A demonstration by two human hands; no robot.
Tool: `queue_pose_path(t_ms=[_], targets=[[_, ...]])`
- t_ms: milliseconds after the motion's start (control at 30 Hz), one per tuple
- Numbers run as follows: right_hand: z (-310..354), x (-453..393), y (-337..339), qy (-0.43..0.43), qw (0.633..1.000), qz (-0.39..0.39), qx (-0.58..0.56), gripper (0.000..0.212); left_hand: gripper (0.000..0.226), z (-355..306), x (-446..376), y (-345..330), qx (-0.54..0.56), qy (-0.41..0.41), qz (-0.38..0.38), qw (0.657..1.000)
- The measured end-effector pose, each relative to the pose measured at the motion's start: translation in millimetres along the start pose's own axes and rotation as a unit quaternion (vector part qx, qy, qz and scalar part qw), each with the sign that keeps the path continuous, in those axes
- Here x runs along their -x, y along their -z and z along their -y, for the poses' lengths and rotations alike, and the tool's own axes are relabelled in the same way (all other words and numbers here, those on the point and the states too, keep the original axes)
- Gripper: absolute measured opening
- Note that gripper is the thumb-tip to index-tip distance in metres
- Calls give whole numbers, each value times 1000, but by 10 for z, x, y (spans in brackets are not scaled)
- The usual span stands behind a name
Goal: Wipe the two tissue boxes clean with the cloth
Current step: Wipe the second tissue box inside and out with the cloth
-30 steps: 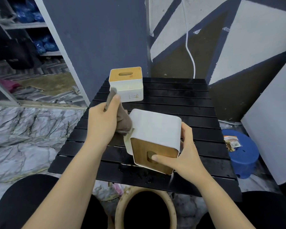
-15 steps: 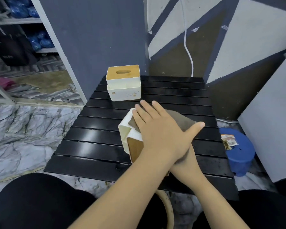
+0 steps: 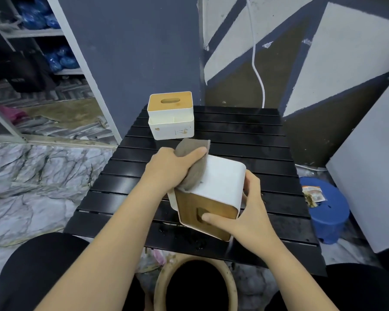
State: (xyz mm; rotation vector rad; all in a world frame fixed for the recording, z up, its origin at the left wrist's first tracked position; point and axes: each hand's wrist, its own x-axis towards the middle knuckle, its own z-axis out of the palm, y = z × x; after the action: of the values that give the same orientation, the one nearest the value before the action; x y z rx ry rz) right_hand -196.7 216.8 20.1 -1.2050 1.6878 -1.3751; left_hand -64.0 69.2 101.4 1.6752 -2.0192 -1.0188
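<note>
Now left hand [image 3: 169,169] presses cloth [image 3: 194,167] on tipped box [image 3: 220,182] (white).

Cloth [image 3: 192,167] in left hand [image 3: 169,168] against tilted tissue box [image 3: 216,187].

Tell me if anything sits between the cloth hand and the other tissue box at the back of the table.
Nothing visible does. The left hand holds the cloth against the tipped tissue box, which the right hand steadies. Only bare black table slats lie between the cloth and the upright tissue box behind it.
</note>
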Motion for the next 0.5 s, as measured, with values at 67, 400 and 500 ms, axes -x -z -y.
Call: queue_pose_path(t_ms=[67, 400, 500], targets=[[88, 7, 25, -16, 1000, 13, 20, 131, 66, 94, -28, 14, 85, 5, -4, 996], [839, -318, -400, 83, 859, 61, 501, 98, 37, 299, 45, -34, 332, 94, 60, 936], [864, -373, -479, 64, 869, 29, 490, 81, 34, 400, 49, -95, 418, 141, 66, 895]])
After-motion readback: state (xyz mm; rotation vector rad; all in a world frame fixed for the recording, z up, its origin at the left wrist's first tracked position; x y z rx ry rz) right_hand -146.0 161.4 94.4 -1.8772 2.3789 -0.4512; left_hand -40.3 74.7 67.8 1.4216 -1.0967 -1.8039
